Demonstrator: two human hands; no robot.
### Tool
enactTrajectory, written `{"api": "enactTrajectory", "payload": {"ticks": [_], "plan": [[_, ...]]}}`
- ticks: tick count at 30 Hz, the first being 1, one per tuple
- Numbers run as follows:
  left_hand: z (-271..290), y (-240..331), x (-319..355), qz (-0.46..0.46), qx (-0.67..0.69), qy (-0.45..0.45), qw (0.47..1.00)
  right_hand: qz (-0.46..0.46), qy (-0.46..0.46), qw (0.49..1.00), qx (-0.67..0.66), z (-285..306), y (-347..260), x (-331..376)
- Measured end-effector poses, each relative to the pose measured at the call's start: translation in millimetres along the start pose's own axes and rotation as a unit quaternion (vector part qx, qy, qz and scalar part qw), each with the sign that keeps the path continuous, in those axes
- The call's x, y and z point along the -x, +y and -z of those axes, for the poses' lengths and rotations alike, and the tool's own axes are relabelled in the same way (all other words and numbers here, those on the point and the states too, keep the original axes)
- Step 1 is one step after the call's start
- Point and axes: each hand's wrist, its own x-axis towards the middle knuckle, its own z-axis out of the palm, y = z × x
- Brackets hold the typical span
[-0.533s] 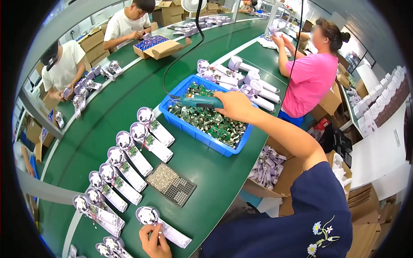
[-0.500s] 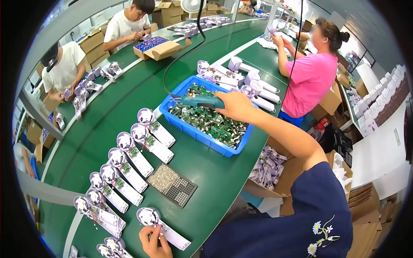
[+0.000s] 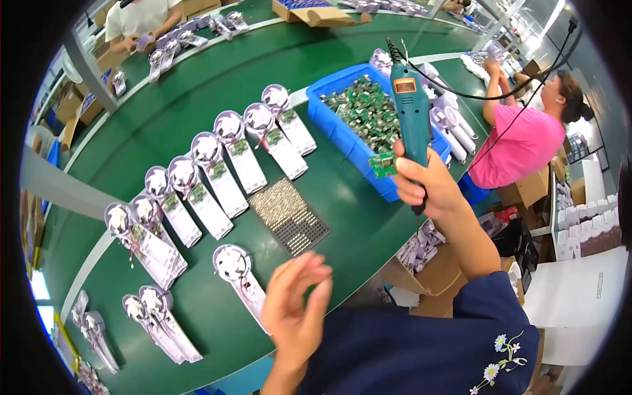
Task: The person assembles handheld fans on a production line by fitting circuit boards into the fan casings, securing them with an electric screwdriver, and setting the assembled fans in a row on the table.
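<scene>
One green circuit board [image 3: 382, 165] sits pinched between the thumb and fingers of the right hand [image 3: 428, 181], raised at the near side of the blue bin [image 3: 352, 153]. That same hand is wrapped around a teal electric screwdriver [image 3: 411, 115], its bit pointing down and a black cable [image 3: 480, 95] running from its upper end. The left hand [image 3: 296, 309] is raised with fingers loosely curled and parted, grasping nothing that shows, and overlaps the lower end of a lone round-headed lavender housing [image 3: 233, 263]; whether it touches the housing, I cannot tell. Just beyond lies a black perforated tray [image 3: 309, 241], partly covered with small metal pieces. Many loose boards [image 3: 365, 108] fill the bin. A slanting row of similar housings [image 3: 228, 125] crosses the green table [image 3: 204, 263], several bearing boards on their handles, and another pair [image 3: 158, 319] lies nearer the person. Past the table edge, a cardboard box [image 3: 399, 275] holds lavender parts. Farther out are a co-worker in pink [image 3: 526, 145] and another in white [image 3: 141, 21].
</scene>
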Motion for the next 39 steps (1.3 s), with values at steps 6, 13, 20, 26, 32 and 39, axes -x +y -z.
{"api": "enactTrajectory", "payload": {"ticks": [6,13,20,26,32,39], "plan": [[-39.0,-9.5,-32.2,0.059,0.132,-0.015,0.989,-0.077,-0.036,0.996,0.02,-33.7,20.6,26.6],[8.1,-28.3,-8.5,0.106,-0.008,-0.022,0.994,-0.064,-0.144,0.972,0.172,-33.3,52.4,31.7],[-1.6,-16.1,5.2,-0.107,-0.236,0.015,0.966,-0.117,-0.118,0.98,0.111,-47.5,73.8,39.8],[-6.0,-9.7,2.2,-0.029,-0.27,0.047,0.961,-0.139,-0.119,0.98,0.082,-49.3,84.5,41.0],[7.3,-27.0,14.9,0.025,-0.234,0.068,0.97,-0.125,-0.118,0.98,0.097,-46.4,94.9,45.5],[10.2,-38.6,17.5,0.117,-0.084,0.111,0.983,-0.031,-0.121,0.971,0.202,-44.2,115.1,49.7]]}}
